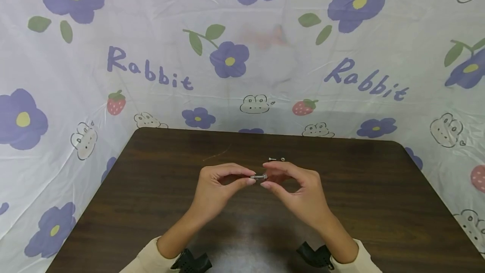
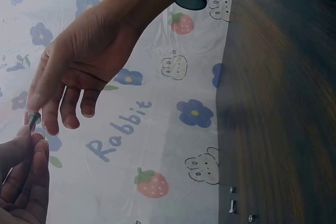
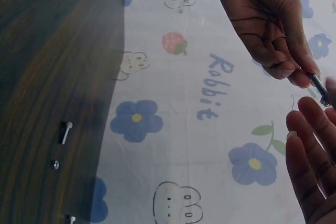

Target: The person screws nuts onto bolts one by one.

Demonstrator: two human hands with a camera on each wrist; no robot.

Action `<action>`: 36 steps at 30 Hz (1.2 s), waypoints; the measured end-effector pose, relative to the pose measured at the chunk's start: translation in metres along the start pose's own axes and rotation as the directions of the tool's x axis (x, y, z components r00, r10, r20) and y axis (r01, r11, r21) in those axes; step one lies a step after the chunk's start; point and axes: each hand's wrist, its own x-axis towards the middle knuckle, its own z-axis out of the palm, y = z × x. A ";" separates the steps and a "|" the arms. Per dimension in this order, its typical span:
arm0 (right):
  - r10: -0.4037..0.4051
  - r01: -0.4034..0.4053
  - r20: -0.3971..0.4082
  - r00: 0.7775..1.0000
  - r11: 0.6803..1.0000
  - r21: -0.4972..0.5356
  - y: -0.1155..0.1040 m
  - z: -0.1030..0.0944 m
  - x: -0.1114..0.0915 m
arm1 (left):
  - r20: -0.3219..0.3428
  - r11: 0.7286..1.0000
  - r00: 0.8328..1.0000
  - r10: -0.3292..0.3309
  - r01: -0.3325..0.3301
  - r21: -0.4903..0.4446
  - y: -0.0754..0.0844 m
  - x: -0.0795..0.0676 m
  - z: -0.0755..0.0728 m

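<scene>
My left hand [image 1: 214, 188] pinches a small metal bolt [image 1: 257, 177] between thumb and fingertip. The shank lies about level in the head view, with a wider, nut-like end [image 2: 34, 115] toward my right hand [image 1: 303, 188]. Thumb and forefinger of that hand stand apart above and below this end, while its other fingers [image 3: 310, 166] are loosely spread. From the right wrist, the bolt [image 3: 318, 87] shows dark and threaded, its lower end partly behind the right thumb.
Farther back on the dark wooden table [image 1: 151, 172] lie a small loose bolt [image 3: 65, 132] and a nut [image 3: 56, 164]. Another small metal piece [image 2: 252, 217] shows near them in the left wrist view. A patterned cloth [image 1: 273, 62] hangs behind and beside the table.
</scene>
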 end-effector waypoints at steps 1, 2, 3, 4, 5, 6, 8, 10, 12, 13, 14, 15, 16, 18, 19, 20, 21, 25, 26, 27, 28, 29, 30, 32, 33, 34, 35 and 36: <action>-0.014 0.014 -0.005 1.000 1.000 0.000 0.000 0.000 0.000 | 0.000 1.000 1.000 -0.003 0.003 0.002 0.000 0.000 0.000; -0.024 0.024 -0.009 1.000 1.000 0.001 0.001 0.000 -0.001 | 0.001 1.000 1.000 -0.007 0.007 0.005 0.000 0.000 0.000; -0.030 0.030 -0.014 0.999 1.000 0.002 0.001 0.000 -0.001 | 0.001 1.000 1.000 -0.010 0.010 0.006 -0.001 -0.001 0.000; -0.031 0.031 -0.016 0.999 1.000 0.004 0.001 0.000 -0.002 | 0.002 1.000 1.000 -0.014 0.014 0.004 -0.001 -0.001 0.000; -0.031 0.031 -0.015 0.999 0.999 0.006 0.001 0.000 -0.002 | 0.002 1.000 1.000 -0.017 0.017 0.002 -0.002 -0.002 0.000; -0.033 0.033 -0.015 0.999 0.999 0.009 0.001 0.000 -0.003 | 0.003 1.000 1.000 -0.019 0.019 0.000 -0.002 -0.003 0.000; -0.036 0.036 -0.012 0.999 0.999 0.008 0.001 0.001 -0.004 | 0.005 1.000 1.000 -0.026 0.026 -0.010 -0.003 -0.005 0.001; -0.039 0.039 -0.010 0.999 0.999 0.007 0.001 0.001 -0.006 | 0.006 0.999 1.000 -0.028 0.029 -0.017 -0.004 -0.007 0.002; -0.041 0.041 -0.008 0.999 0.999 0.009 0.002 0.001 -0.007 | 0.005 0.999 0.999 -0.032 0.032 -0.023 -0.005 -0.009 0.002; -0.042 0.042 -0.006 0.999 0.999 0.011 0.003 0.002 -0.007 | 0.004 0.999 0.999 -0.034 0.034 -0.025 -0.006 -0.010 0.003; -0.040 0.040 -0.004 0.999 0.999 0.012 0.003 0.002 -0.008 | 0.003 0.999 0.999 -0.036 0.036 -0.025 -0.006 -0.010 0.003; -0.040 0.040 -0.002 0.999 0.999 0.013 0.004 0.002 -0.008 | 0.001 0.999 0.999 -0.038 0.038 -0.026 -0.007 -0.011 0.003; -0.039 0.039 0.000 0.999 0.999 0.013 0.004 0.002 -0.009 | 0.000 0.999 0.999 -0.041 0.041 -0.026 -0.007 -0.011 0.003; -0.034 0.034 0.004 0.999 0.999 0.013 0.005 0.003 -0.010 | -0.002 0.999 0.999 -0.047 0.047 -0.026 -0.007 -0.013 0.003; -0.034 0.034 0.005 0.999 0.999 0.013 0.005 0.003 -0.010 | -0.002 0.999 0.999 -0.048 0.048 -0.025 -0.007 -0.013 0.003; -0.033 0.033 0.005 0.999 0.999 0.012 0.005 0.003 -0.010 | -0.001 0.999 0.999 -0.048 0.048 -0.025 -0.007 -0.013 0.003; -0.032 0.032 0.006 0.999 0.999 0.012 0.005 0.003 -0.010 | 0.001 0.999 0.999 -0.047 0.047 -0.025 -0.007 -0.013 0.003; -0.034 0.034 0.010 0.999 0.999 0.020 0.004 0.004 -0.010 | 0.008 0.999 0.999 -0.033 0.034 -0.021 -0.007 -0.013 0.002; -0.033 0.033 0.011 0.999 0.999 0.022 0.004 0.003 -0.010 | 0.010 0.999 0.999 -0.032 0.032 -0.020 -0.007 -0.013 0.002; -0.030 0.030 0.015 0.999 0.999 0.025 0.004 0.003 -0.010 | 0.011 0.999 0.999 -0.030 0.030 -0.018 -0.006 -0.013 0.002; -0.029 0.028 0.017 0.999 0.999 0.028 0.004 0.003 -0.010 | 0.012 0.999 1.000 -0.029 0.029 -0.017 -0.006 -0.012 0.002; -0.024 0.023 0.020 1.000 0.999 0.031 0.004 0.003 -0.010 | 0.013 0.999 0.999 -0.030 0.030 -0.016 -0.006 -0.012 0.002; -0.015 0.014 0.024 1.000 0.999 0.035 0.003 0.003 -0.010 | 0.014 0.999 0.999 -0.030 0.030 -0.015 -0.006 -0.012 0.002; -0.014 0.013 0.029 0.999 0.999 0.039 0.003 0.002 -0.010 | 0.015 0.999 0.999 -0.031 0.032 -0.014 -0.006 -0.012 0.002; -0.013 0.011 0.032 0.999 0.999 0.044 0.003 0.002 -0.010 | 0.015 0.999 0.999 -0.031 0.032 -0.014 -0.006 -0.012 0.002; -0.014 0.013 0.034 0.999 0.999 0.048 0.003 0.002 -0.010 | 0.016 0.999 0.999 -0.032 0.032 -0.015 -0.006 -0.012 0.003; -0.014 0.012 0.037 0.999 0.998 0.054 0.004 0.002 -0.010 | 0.016 0.999 0.999 -0.031 0.031 -0.014 -0.006 -0.012 0.003; -0.017 0.015 0.039 0.999 0.998 0.058 0.004 0.002 -0.010 | 0.016 0.999 0.999 -0.031 0.031 -0.014 -0.006 -0.012 0.003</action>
